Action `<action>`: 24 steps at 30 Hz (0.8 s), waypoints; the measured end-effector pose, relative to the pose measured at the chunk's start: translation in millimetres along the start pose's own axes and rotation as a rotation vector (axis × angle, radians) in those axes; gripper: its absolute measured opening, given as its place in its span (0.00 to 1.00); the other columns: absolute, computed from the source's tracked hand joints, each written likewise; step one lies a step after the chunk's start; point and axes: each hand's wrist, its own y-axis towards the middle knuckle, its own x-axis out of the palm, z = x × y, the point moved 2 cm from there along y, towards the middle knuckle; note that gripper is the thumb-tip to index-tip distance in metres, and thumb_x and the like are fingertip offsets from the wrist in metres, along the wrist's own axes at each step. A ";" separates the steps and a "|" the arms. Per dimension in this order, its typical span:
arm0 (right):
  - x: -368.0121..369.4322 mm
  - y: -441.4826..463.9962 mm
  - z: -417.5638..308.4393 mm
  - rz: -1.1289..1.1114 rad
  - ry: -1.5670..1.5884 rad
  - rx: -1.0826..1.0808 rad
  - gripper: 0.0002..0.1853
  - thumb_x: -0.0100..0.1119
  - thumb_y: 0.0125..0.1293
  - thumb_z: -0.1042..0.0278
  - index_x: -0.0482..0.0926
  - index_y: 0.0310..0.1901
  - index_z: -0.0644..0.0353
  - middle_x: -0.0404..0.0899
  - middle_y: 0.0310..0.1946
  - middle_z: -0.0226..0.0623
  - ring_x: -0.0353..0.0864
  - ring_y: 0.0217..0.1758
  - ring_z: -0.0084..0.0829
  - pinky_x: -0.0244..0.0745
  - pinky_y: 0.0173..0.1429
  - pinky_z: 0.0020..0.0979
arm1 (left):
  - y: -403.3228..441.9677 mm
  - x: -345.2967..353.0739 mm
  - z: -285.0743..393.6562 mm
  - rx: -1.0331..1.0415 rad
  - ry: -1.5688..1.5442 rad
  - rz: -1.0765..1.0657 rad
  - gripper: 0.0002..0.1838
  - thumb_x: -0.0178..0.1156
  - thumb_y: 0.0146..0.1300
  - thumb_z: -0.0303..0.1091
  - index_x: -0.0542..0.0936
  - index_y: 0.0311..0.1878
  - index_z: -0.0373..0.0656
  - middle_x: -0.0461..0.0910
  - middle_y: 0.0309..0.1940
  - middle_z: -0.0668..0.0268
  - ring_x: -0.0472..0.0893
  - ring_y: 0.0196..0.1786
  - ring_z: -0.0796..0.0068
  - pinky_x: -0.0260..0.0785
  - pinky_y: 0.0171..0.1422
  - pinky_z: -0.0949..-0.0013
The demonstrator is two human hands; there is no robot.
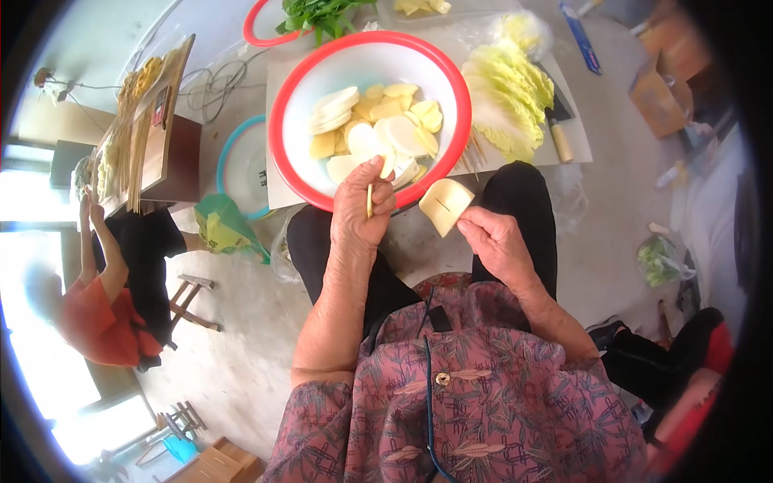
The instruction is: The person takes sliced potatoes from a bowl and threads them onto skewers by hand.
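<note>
My left hand [364, 197] is closed at the near rim of a white basin [370, 42] with a red edge. A pale vegetable slice [388, 163] shows at its fingertips. From the same fist pokes a narrow yellowish piece [369, 201]; whether it is a stick or a slice's edge I cannot tell. My right hand [495, 241] pinches a broad, pale yellow potato slice [444, 208] with a dark line across it, just outside the basin. Inside the basin lie several white slices [403, 135] and yellow potato slices [324, 145].
Cabbage leaves [507, 101], thin sticks [473, 153] and a wooden-handled knife [560, 141] lie right of the basin. Green leaves [322, 14] fill another basin behind. A person in orange [109, 322] works at a raised board at left; another person's dark-clothed leg [644, 362] is at right.
</note>
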 end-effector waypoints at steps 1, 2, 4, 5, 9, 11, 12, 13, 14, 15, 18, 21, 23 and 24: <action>0.1 -0.2 0.5 -0.008 -0.010 0.001 0.07 0.56 0.65 0.71 0.78 0.40 0.65 0.73 0.21 0.45 0.70 0.19 0.30 0.68 0.28 0.28 | -0.9 0.4 -1.2 -0.011 -0.008 -0.004 0.10 0.61 0.61 0.29 0.70 0.38 0.36 0.71 0.29 0.62 0.62 0.16 0.85 0.51 0.14 0.82; 0.2 -0.6 0.7 -0.015 -0.019 0.003 0.07 0.56 0.64 0.71 0.78 0.40 0.65 0.74 0.21 0.46 0.70 0.19 0.32 0.68 0.28 0.29 | -2.1 1.2 -2.2 -0.012 -0.010 -0.003 0.10 0.61 0.61 0.29 0.70 0.38 0.36 0.71 0.29 0.62 0.62 0.16 0.85 0.51 0.14 0.82; -0.3 -1.7 0.7 -0.021 -0.029 0.000 0.07 0.56 0.64 0.71 0.78 0.40 0.65 0.74 0.21 0.46 0.71 0.19 0.33 0.68 0.28 0.29 | -4.2 3.1 -4.5 -0.033 -0.011 0.000 0.10 0.60 0.61 0.28 0.69 0.38 0.36 0.71 0.29 0.62 0.62 0.16 0.84 0.51 0.15 0.82; -0.5 -2.4 0.5 -0.026 -0.036 -0.005 0.07 0.56 0.64 0.71 0.78 0.39 0.65 0.74 0.21 0.46 0.71 0.20 0.34 0.68 0.29 0.29 | -4.9 3.2 -5.4 -0.034 -0.013 0.001 0.10 0.60 0.61 0.28 0.69 0.38 0.36 0.71 0.29 0.62 0.62 0.16 0.84 0.51 0.15 0.82; -0.8 -4.1 -0.7 -0.027 -0.015 0.008 0.07 0.56 0.64 0.71 0.78 0.39 0.65 0.74 0.21 0.46 0.72 0.20 0.35 0.68 0.29 0.29 | -5.3 4.2 -8.3 -0.051 -0.012 -0.015 0.09 0.59 0.62 0.27 0.68 0.37 0.36 0.71 0.28 0.62 0.62 0.15 0.84 0.51 0.14 0.82; -1.7 -4.5 0.3 -0.036 0.003 0.011 0.07 0.56 0.64 0.70 0.78 0.39 0.66 0.75 0.22 0.45 0.74 0.21 0.34 0.69 0.30 0.29 | -5.7 4.7 -10.1 -0.053 -0.018 -0.030 0.08 0.58 0.62 0.27 0.68 0.37 0.36 0.71 0.28 0.62 0.62 0.15 0.84 0.51 0.14 0.82; -2.0 -4.8 -0.4 -0.036 0.002 0.011 0.07 0.56 0.64 0.70 0.78 0.39 0.66 0.75 0.22 0.45 0.74 0.21 0.34 0.69 0.30 0.29 | -6.0 5.3 -9.9 -0.051 -0.008 -0.022 0.08 0.58 0.62 0.27 0.68 0.36 0.36 0.71 0.28 0.62 0.62 0.15 0.85 0.51 0.14 0.82; -2.2 -5.3 -1.4 -0.037 0.003 0.014 0.07 0.56 0.64 0.70 0.78 0.39 0.66 0.75 0.23 0.45 0.74 0.22 0.34 0.69 0.30 0.29 | -6.2 5.5 -9.7 -0.048 0.002 -0.013 0.08 0.58 0.62 0.27 0.68 0.36 0.36 0.72 0.28 0.63 0.62 0.15 0.85 0.51 0.14 0.82; -2.4 -6.1 -1.9 -0.038 0.004 0.017 0.08 0.56 0.64 0.70 0.78 0.39 0.66 0.75 0.23 0.46 0.75 0.22 0.35 0.69 0.30 0.29 | -6.0 5.1 -10.0 -0.047 0.001 -0.014 0.08 0.58 0.62 0.27 0.68 0.36 0.36 0.72 0.28 0.63 0.62 0.15 0.85 0.51 0.14 0.82; -2.4 -6.9 -1.2 -0.039 0.003 0.016 0.08 0.56 0.64 0.70 0.78 0.39 0.66 0.75 0.23 0.46 0.75 0.22 0.35 0.69 0.30 0.29 | -5.7 4.3 -10.5 -0.052 0.005 -0.018 0.08 0.58 0.62 0.27 0.68 0.36 0.36 0.72 0.28 0.63 0.61 0.15 0.85 0.51 0.14 0.82; -3.3 -6.8 0.8 -0.041 -0.010 0.008 0.08 0.55 0.64 0.71 0.78 0.39 0.66 0.75 0.22 0.45 0.74 0.22 0.31 0.69 0.30 0.28 | -8.5 5.9 -9.9 -0.039 0.041 -0.015 0.07 0.57 0.62 0.26 0.69 0.36 0.37 0.72 0.28 0.62 0.61 0.15 0.85 0.51 0.15 0.82; -2.6 -8.7 1.6 -0.065 -0.012 0.063 0.08 0.55 0.65 0.70 0.78 0.38 0.66 0.74 0.22 0.43 0.72 0.22 0.26 0.68 0.30 0.26 | -14.7 9.0 -10.0 0.040 0.126 -0.022 0.06 0.57 0.62 0.25 0.70 0.37 0.37 0.73 0.28 0.62 0.61 0.15 0.85 0.52 0.16 0.82; -1.2 -10.2 1.0 -0.044 0.063 0.036 0.08 0.54 0.66 0.70 0.78 0.39 0.67 0.73 0.20 0.37 0.69 0.22 0.21 0.67 0.29 0.25 | -17.4 8.2 -10.3 0.101 0.181 -0.036 0.05 0.56 0.62 0.25 0.70 0.37 0.37 0.73 0.27 0.61 0.61 0.16 0.85 0.52 0.17 0.82; -0.4 -10.4 2.1 -0.046 0.063 0.035 0.08 0.54 0.66 0.70 0.78 0.39 0.67 0.73 0.20 0.37 0.69 0.22 0.21 0.67 0.29 0.25 | -17.4 7.1 -10.4 0.114 0.217 -0.034 0.04 0.56 0.62 0.25 0.71 0.37 0.37 0.74 0.27 0.61 0.61 0.16 0.85 0.52 0.17 0.82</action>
